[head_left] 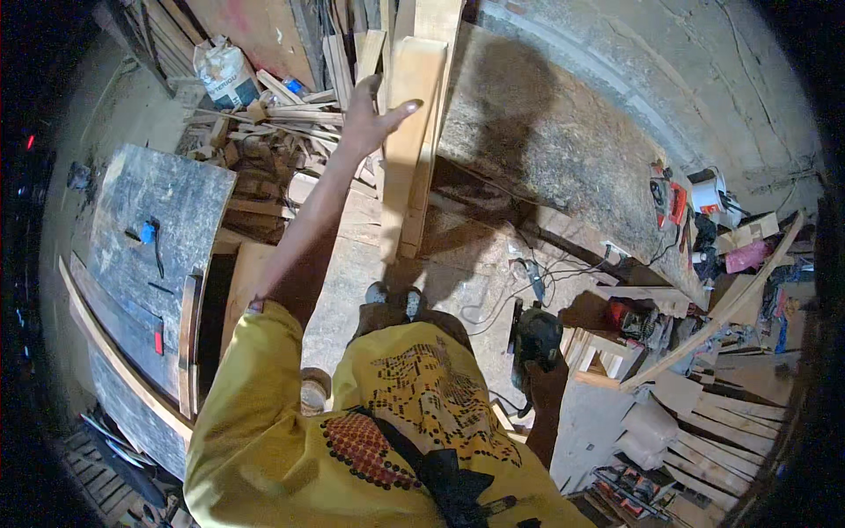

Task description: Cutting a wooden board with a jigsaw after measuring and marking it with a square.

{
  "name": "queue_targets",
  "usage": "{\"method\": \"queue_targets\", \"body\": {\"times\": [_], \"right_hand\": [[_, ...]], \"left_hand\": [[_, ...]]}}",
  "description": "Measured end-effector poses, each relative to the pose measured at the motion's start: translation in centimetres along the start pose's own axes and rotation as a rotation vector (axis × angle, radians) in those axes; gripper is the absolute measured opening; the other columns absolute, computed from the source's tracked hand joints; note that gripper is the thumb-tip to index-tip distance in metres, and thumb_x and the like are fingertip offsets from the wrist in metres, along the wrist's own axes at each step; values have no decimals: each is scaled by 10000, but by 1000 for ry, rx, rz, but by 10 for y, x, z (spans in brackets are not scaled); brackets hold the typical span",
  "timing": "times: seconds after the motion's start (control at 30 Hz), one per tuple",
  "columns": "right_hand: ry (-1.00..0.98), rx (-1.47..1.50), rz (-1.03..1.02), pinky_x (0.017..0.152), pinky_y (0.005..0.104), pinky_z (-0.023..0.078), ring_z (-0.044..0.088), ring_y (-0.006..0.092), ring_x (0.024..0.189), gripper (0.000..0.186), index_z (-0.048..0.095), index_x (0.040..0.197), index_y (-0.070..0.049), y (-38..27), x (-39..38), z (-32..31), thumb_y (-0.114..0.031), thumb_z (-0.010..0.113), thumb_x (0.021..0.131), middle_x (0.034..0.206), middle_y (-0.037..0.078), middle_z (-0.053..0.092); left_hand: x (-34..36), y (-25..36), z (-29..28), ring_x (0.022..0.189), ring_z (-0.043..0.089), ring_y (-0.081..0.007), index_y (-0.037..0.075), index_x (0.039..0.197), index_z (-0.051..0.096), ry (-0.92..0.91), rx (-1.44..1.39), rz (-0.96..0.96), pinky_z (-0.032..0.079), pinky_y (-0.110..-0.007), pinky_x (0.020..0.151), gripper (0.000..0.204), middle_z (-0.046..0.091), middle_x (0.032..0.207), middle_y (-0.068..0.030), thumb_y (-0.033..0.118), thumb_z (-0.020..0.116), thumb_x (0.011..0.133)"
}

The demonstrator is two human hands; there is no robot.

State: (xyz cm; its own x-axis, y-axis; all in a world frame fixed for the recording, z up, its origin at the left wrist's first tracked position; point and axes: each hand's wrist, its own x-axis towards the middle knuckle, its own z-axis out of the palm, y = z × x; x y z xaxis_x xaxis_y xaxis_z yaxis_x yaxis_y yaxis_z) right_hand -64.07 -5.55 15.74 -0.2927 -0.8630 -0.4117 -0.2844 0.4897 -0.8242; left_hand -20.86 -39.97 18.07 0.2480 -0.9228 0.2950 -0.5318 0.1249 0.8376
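In a cluttered workshop, left hand fingers spread, touching upright plank.

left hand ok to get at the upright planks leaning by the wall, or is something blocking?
Probably yes. The left hand is stretched out, fingers spread, right at the pale upright planks, and looks to be touching or almost touching their edge. Nothing lies between them; the scrap wood pile sits lower and off to the left.
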Motion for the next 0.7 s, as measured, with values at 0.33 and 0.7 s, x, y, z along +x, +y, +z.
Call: {"method": "queue_targets", "body": {"times": [0.33,0.7], "right_hand": [[280,294,38,745,323,532,643,175,825,390,635,1151,-13,15,16,-30,-106,754,791,994,72,695],[-330,-442,-219,796,405,534,693,349,899,547,513,1322,-68,44,216,-76,-239,703,838,1028,239,688]], "left_hand": [[-4,-24,67,1107,608,-283,-78,1382,307,-105,-390,10,499,-387,985,903,566,1233,-262,229,869,746],[-52,-60,73,1438,307,-389,33,1564,111,206,-485,-103,300,-532,1159,704,232,1584,-239,330,438,1016]]}}
